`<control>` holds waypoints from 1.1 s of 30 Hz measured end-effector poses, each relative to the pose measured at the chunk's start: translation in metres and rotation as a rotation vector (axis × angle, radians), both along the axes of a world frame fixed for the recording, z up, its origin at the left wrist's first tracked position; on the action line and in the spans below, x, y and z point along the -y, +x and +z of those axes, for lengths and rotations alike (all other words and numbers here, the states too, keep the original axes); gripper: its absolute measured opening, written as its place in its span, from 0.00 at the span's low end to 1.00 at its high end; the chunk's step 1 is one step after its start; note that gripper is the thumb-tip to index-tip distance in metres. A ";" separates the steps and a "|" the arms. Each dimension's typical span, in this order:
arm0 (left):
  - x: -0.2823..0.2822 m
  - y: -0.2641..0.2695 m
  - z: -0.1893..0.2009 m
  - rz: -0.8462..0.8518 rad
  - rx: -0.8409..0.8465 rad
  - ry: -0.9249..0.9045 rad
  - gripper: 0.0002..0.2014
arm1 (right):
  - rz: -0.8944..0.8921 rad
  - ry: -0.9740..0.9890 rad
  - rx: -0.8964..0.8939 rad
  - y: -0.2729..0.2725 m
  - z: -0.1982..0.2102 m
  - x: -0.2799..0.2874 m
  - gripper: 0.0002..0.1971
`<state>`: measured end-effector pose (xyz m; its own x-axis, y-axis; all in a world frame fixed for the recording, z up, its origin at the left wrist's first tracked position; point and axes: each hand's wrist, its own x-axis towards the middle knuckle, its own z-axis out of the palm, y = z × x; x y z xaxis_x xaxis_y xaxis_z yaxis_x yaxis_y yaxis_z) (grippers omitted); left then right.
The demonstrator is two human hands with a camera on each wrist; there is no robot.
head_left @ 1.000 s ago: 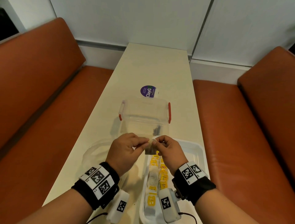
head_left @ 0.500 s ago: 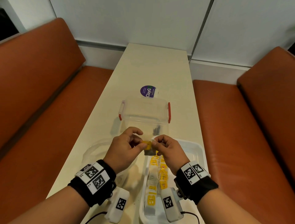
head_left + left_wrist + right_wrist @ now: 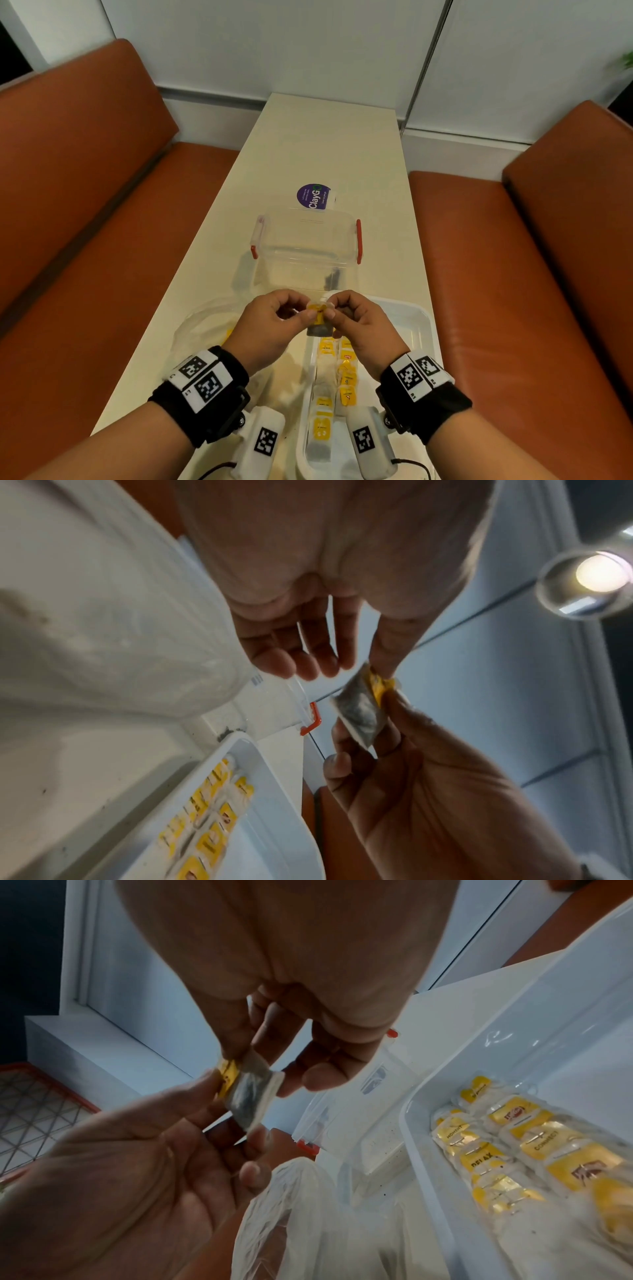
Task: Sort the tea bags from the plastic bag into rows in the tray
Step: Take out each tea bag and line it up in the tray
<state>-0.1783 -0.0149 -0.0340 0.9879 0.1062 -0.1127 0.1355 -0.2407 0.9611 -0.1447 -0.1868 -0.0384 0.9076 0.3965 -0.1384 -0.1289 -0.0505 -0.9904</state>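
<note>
One tea bag (image 3: 320, 323), a grey sachet with a yellow tag, hangs between both hands above the far end of the white tray (image 3: 424, 329). My left hand (image 3: 308, 310) pinches the tag from the left, its thumb on the yellow paper. My right hand (image 3: 331, 308) grips the same bag from the right. The left wrist view shows the tea bag (image 3: 359, 710) held from below by the right hand (image 3: 411, 777). In the right wrist view the tea bag (image 3: 250, 1093) sits between both thumbs. Two rows of yellow-tagged tea bags (image 3: 342, 373) lie in the tray. A crumpled clear plastic bag (image 3: 202, 325) lies left of it.
A clear storage box (image 3: 308, 246) with red latches stands just beyond the hands on the narrow cream table (image 3: 329, 137). Behind it is a purple round sticker (image 3: 313, 197). Orange benches (image 3: 85, 240) run along both sides of the table.
The yellow tag has come up into view between the fingertips, and the left forefinger has lifted. Both hands stay together over the tray's far end.
</note>
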 end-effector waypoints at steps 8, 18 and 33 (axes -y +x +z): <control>0.002 -0.003 0.000 -0.185 -0.008 0.168 0.03 | 0.105 -0.361 0.133 0.003 0.001 0.019 0.14; 0.024 -0.019 -0.031 -0.353 -0.267 0.572 0.09 | 0.439 -1.023 0.215 -0.007 -0.012 0.047 0.10; 0.030 -0.018 -0.064 -0.588 -0.485 0.976 0.18 | 0.564 -1.217 -0.022 -0.032 -0.086 0.039 0.11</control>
